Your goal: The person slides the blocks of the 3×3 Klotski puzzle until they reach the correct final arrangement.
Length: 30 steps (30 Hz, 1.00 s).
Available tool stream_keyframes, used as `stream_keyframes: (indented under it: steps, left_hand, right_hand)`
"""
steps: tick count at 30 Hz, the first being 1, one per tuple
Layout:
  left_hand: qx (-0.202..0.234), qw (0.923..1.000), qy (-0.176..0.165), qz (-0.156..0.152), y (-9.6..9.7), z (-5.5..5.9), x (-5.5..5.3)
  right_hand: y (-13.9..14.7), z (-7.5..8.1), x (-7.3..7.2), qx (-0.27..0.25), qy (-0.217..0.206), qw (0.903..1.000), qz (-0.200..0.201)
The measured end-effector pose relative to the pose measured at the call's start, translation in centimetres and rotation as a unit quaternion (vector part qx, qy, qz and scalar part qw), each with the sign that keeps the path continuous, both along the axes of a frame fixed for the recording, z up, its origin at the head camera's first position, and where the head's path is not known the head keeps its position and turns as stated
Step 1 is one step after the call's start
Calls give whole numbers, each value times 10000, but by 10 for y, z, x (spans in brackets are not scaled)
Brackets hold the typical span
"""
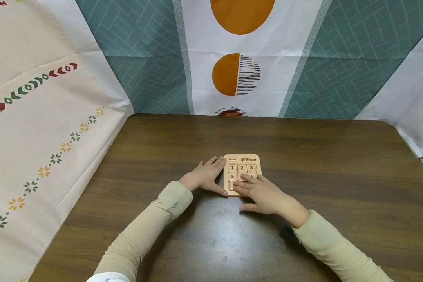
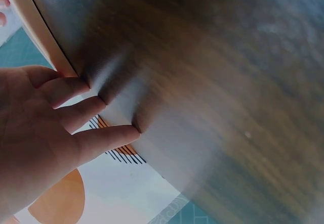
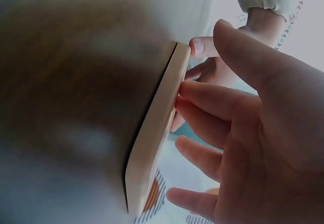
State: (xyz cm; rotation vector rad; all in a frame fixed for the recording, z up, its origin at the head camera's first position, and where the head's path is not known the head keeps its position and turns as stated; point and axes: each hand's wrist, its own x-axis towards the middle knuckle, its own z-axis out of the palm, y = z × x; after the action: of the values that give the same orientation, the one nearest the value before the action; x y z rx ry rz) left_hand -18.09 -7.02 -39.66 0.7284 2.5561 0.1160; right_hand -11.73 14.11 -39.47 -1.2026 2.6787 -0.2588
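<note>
A light wooden sliding number puzzle [image 1: 237, 159] lies flat on the table, its square tiles marked with digits; 1, 2, 3 and 5 show plainly. My left hand [image 1: 206, 176] rests at the puzzle's left side, thumb by the near left corner and spread fingers by the far left one. From the right, my right hand [image 1: 264, 195] reaches over the lower tiles with extended fingers, and its fingertips touch them. Those fingers cover part of the middle and bottom rows. In the right wrist view, the puzzle's pale side edge [image 3: 157, 128] is seen, with two right fingertips on its top.
The brown wooden table [image 1: 338, 164] surrounds the puzzle. Behind it hangs a teal and white cloth [image 1: 201, 78] with orange circles. A cream patterned cloth [image 1: 74, 164] runs along the left edge. Under the right wrist is a small dark object [image 1: 288, 234].
</note>
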Motion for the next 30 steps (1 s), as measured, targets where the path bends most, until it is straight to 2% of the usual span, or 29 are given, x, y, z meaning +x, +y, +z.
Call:
stream_keyframes:
  steps: [8, 14, 24, 30]
  left_hand:
    - [-38, 10000, 26, 2, 0, 0, 0]
    - [-35, 10000, -21, 7, 0, 1, 1]
    - [-18, 10000, 29, 9, -1, -1, 0]
    - [8, 10000, 19, -9, -2, -3, -1]
  right_hand:
    - [19, 1, 2, -110, 35, 9999, -102]
    - [23, 3, 2, -86, -33, 9999, -114]
    - [7, 5, -6, -39, 121, 9999, -27]
    - [-6, 1, -12, 73, -12, 10000, -52]
